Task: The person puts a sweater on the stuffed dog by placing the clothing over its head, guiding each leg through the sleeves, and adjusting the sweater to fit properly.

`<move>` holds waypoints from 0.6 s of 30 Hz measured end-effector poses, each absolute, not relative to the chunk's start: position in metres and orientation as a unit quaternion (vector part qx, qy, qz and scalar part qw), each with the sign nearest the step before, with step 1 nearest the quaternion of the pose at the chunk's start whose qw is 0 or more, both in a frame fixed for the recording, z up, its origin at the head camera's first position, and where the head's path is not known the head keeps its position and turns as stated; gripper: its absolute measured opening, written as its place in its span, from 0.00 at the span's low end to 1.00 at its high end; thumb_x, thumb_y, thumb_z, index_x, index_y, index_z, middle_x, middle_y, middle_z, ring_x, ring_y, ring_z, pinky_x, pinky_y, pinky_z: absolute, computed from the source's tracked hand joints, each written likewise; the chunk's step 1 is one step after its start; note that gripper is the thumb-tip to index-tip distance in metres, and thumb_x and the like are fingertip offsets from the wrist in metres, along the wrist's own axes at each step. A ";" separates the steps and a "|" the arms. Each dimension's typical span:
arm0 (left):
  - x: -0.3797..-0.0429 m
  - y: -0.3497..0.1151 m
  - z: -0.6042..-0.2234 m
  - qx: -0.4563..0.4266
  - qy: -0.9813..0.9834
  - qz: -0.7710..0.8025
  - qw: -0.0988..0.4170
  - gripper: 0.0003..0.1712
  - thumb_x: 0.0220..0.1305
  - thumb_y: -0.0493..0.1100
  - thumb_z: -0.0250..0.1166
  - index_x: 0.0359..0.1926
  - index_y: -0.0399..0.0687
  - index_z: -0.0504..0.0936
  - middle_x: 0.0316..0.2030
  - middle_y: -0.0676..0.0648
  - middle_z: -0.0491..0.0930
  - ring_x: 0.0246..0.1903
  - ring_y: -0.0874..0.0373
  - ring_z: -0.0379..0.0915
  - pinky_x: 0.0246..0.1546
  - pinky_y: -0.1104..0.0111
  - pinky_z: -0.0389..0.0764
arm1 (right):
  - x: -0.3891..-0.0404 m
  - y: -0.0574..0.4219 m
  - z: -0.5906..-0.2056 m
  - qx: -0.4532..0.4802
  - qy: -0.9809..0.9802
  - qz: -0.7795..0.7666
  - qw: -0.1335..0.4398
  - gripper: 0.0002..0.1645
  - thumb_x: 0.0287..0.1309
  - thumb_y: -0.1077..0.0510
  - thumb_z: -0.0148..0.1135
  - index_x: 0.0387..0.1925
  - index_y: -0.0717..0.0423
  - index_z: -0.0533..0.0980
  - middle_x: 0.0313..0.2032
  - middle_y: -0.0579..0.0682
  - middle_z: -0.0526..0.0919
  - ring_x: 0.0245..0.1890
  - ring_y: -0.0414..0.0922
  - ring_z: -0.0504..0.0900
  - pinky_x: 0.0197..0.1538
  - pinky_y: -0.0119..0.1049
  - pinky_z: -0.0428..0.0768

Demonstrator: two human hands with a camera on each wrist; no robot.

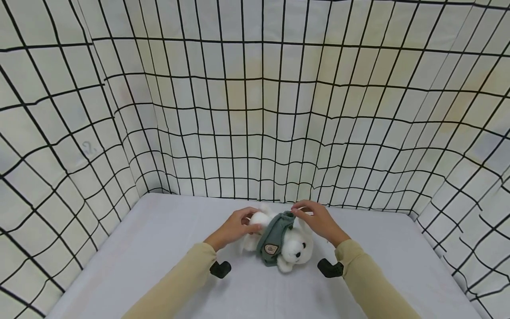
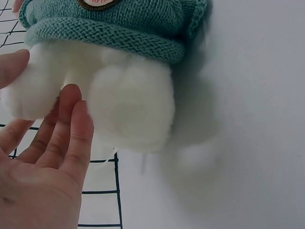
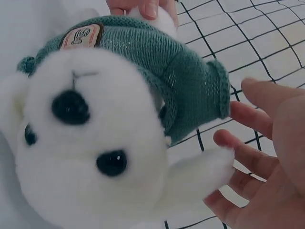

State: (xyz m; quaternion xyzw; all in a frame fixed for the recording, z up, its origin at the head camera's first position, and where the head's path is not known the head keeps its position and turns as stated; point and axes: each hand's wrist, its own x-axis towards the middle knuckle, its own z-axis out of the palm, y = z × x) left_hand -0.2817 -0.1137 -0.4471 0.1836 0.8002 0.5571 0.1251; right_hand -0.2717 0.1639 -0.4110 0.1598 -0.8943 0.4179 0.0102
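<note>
A white plush dog (image 1: 296,248) in a blue-green knitted sweater (image 1: 275,235) lies on its side on the white table, its head toward the right. My left hand (image 1: 237,227) grips one hind leg (image 2: 35,90), thumb on one side and fingers on the other; the other hind leg (image 2: 131,105) hangs free. At the upper sleeve (image 3: 209,90) is my right hand (image 1: 318,221), fingers loosely bent and thumb apart from the cuff. Its index fingertip is at the cuff's edge, and other fingers lie by the white ear (image 3: 202,174). A patch (image 1: 272,249) shows on the sweater.
White walls covered by a black grid (image 1: 247,124) enclose the table (image 1: 159,248) at the back and both sides. A black wrist-worn device (image 1: 220,269) sits below the left wrist, and another black device (image 1: 330,268) below the right.
</note>
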 end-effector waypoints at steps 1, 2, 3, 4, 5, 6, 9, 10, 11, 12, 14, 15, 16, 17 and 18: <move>-0.282 -0.114 -0.447 0.184 0.800 0.557 0.126 0.27 0.62 0.45 0.67 0.61 0.47 0.73 0.49 0.42 0.77 0.39 0.58 0.78 0.42 0.62 0.82 | -0.272 0.162 -0.410 0.162 -0.895 0.414 0.017 0.16 0.66 0.46 0.58 0.49 0.49 0.80 0.53 0.51 0.82 0.56 0.54 0.78 0.57 0.52 0.77; -0.282 -0.115 -0.447 0.185 0.799 0.558 0.127 0.27 0.62 0.46 0.67 0.61 0.47 0.73 0.50 0.42 0.77 0.40 0.57 0.79 0.42 0.62 0.82 | -0.272 0.160 -0.409 0.163 -0.895 0.414 0.022 0.14 0.66 0.48 0.58 0.47 0.49 0.80 0.52 0.51 0.82 0.55 0.54 0.78 0.56 0.52 0.77; -0.282 -0.116 -0.447 0.183 0.800 0.557 0.127 0.27 0.63 0.47 0.66 0.62 0.47 0.73 0.50 0.42 0.77 0.41 0.56 0.79 0.43 0.62 0.83 | -0.272 0.158 -0.408 0.165 -0.896 0.412 0.027 0.13 0.66 0.50 0.59 0.45 0.51 0.81 0.51 0.52 0.82 0.54 0.55 0.78 0.55 0.52 0.78; -0.282 -0.117 -0.447 0.183 0.801 0.556 0.127 0.27 0.63 0.47 0.66 0.62 0.47 0.73 0.51 0.41 0.77 0.41 0.55 0.79 0.43 0.62 0.83 | -0.273 0.156 -0.408 0.166 -0.896 0.411 0.029 0.11 0.65 0.52 0.59 0.44 0.51 0.82 0.51 0.53 0.83 0.53 0.55 0.79 0.55 0.51 0.78; -0.283 -0.118 -0.447 0.182 0.801 0.556 0.127 0.27 0.64 0.48 0.65 0.62 0.47 0.73 0.51 0.41 0.76 0.42 0.55 0.80 0.43 0.63 0.83 | -0.274 0.154 -0.408 0.166 -0.897 0.408 0.031 0.10 0.64 0.53 0.60 0.42 0.52 0.83 0.50 0.53 0.83 0.52 0.54 0.79 0.54 0.50 0.79; -0.283 -0.119 -0.448 0.180 0.802 0.555 0.126 0.27 0.64 0.49 0.65 0.62 0.48 0.73 0.52 0.41 0.76 0.42 0.55 0.80 0.43 0.63 0.83 | -0.274 0.153 -0.408 0.164 -0.899 0.405 0.033 0.09 0.64 0.55 0.61 0.40 0.52 0.83 0.49 0.53 0.83 0.51 0.54 0.80 0.53 0.49 0.79; -0.284 -0.122 -0.449 0.181 0.804 0.554 0.119 0.26 0.64 0.50 0.64 0.61 0.48 0.73 0.53 0.41 0.76 0.42 0.55 0.80 0.43 0.63 0.83 | -0.277 0.148 -0.410 0.162 -0.905 0.392 0.038 0.07 0.62 0.57 0.63 0.37 0.54 0.84 0.48 0.54 0.83 0.48 0.53 0.81 0.50 0.46 0.81; -0.284 -0.123 -0.449 0.181 0.805 0.554 0.116 0.25 0.64 0.51 0.64 0.60 0.48 0.74 0.53 0.42 0.76 0.41 0.56 0.80 0.43 0.63 0.83 | -0.278 0.147 -0.411 0.161 -0.908 0.385 0.039 0.07 0.62 0.58 0.63 0.36 0.54 0.84 0.47 0.54 0.83 0.47 0.52 0.82 0.49 0.45 0.82; -0.284 -0.124 -0.449 0.180 0.805 0.553 0.114 0.25 0.64 0.51 0.65 0.59 0.49 0.74 0.52 0.43 0.77 0.41 0.57 0.80 0.44 0.63 0.83 | -0.279 0.145 -0.412 0.158 -0.911 0.380 0.039 0.07 0.61 0.58 0.63 0.36 0.55 0.85 0.47 0.54 0.84 0.47 0.52 0.82 0.48 0.43 0.82; -0.285 -0.124 -0.449 0.180 0.806 0.553 0.111 0.24 0.64 0.51 0.65 0.59 0.49 0.75 0.52 0.44 0.77 0.41 0.58 0.80 0.44 0.63 0.83 | -0.279 0.142 -0.413 0.157 -0.913 0.375 0.039 0.07 0.61 0.59 0.63 0.36 0.56 0.85 0.47 0.53 0.84 0.46 0.51 0.82 0.47 0.42 0.83; -0.284 -0.125 -0.448 0.180 0.806 0.554 0.105 0.23 0.64 0.50 0.65 0.58 0.49 0.76 0.51 0.45 0.78 0.40 0.59 0.79 0.45 0.63 0.83 | -0.279 0.138 -0.416 0.157 -0.918 0.362 0.041 0.06 0.59 0.61 0.64 0.35 0.57 0.86 0.46 0.53 0.84 0.46 0.50 0.83 0.45 0.40 0.83; -0.284 -0.125 -0.448 0.179 0.806 0.554 0.103 0.23 0.63 0.50 0.66 0.57 0.50 0.76 0.50 0.46 0.78 0.40 0.60 0.79 0.45 0.63 0.82 | -0.279 0.135 -0.417 0.156 -0.921 0.355 0.043 0.06 0.58 0.61 0.65 0.35 0.57 0.86 0.45 0.52 0.84 0.45 0.49 0.83 0.44 0.39 0.83; -0.284 -0.125 -0.447 0.177 0.806 0.556 0.103 0.23 0.63 0.50 0.66 0.57 0.50 0.76 0.50 0.46 0.79 0.40 0.60 0.79 0.45 0.63 0.82 | -0.278 0.133 -0.417 0.155 -0.923 0.350 0.046 0.06 0.57 0.62 0.66 0.34 0.57 0.86 0.44 0.52 0.84 0.44 0.49 0.82 0.43 0.39 0.83; -0.284 -0.125 -0.447 0.178 0.805 0.556 0.101 0.23 0.63 0.49 0.66 0.57 0.50 0.76 0.49 0.46 0.79 0.40 0.60 0.79 0.45 0.63 0.82 | -0.278 0.130 -0.418 0.152 -0.924 0.347 0.048 0.05 0.56 0.62 0.67 0.34 0.57 0.86 0.43 0.52 0.84 0.43 0.48 0.82 0.42 0.38 0.82; -0.283 -0.125 -0.446 0.179 0.804 0.558 0.100 0.23 0.62 0.49 0.66 0.57 0.49 0.76 0.49 0.46 0.79 0.40 0.60 0.79 0.45 0.64 0.82 | -0.277 0.128 -0.418 0.150 -0.926 0.343 0.049 0.05 0.55 0.62 0.67 0.33 0.57 0.86 0.42 0.51 0.83 0.41 0.47 0.80 0.41 0.37 0.81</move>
